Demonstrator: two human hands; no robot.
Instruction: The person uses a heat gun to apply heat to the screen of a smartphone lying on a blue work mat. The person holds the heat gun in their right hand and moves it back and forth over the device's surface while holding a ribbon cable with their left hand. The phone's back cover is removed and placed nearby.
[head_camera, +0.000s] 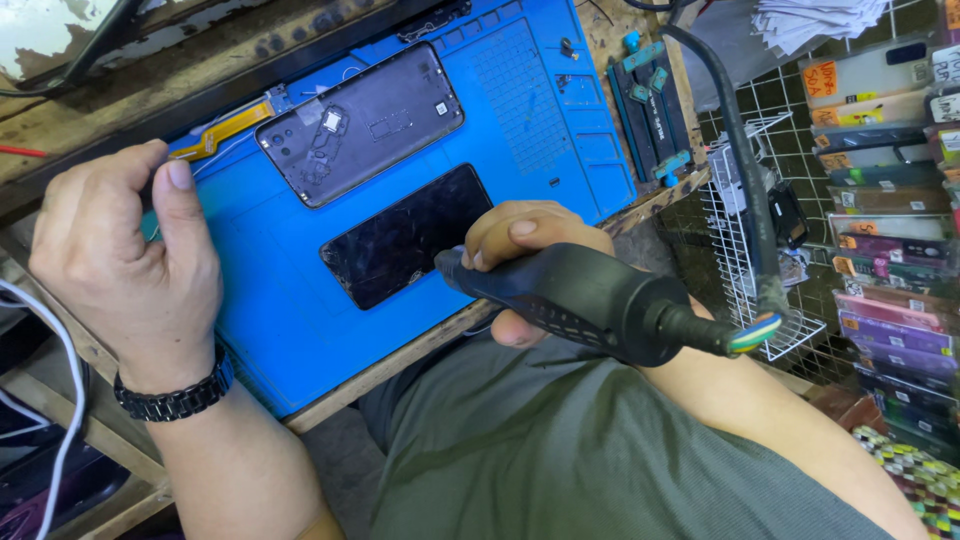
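- The right hand (520, 250) is clamped around a black heat tool (590, 300), nozzle end near the cracked phone screen (405, 235) on the blue mat (290, 310)
- The left hand (125, 255) is loosely curled at the mat's left edge; whether it pinches anything, I cannot tell
- Judging by this, the tool is best kept moving evenly
- The screen lies just left of the grip, below 1 opened phone body (360, 122)

Mat (290, 300): blue, matt, rubbery-looking, moulded with ridged compartments.
Screen panel (405, 237): black glass, glossy, finely scratched.
Phone frame (360, 122): dark grey, dull sheen, probably plastic.
Tool handle (580, 300): black plastic, matt, textured grip.
Bench edge (400, 355): bare wood, rough.
Watch strap (175, 398): black links, slightly shiny.
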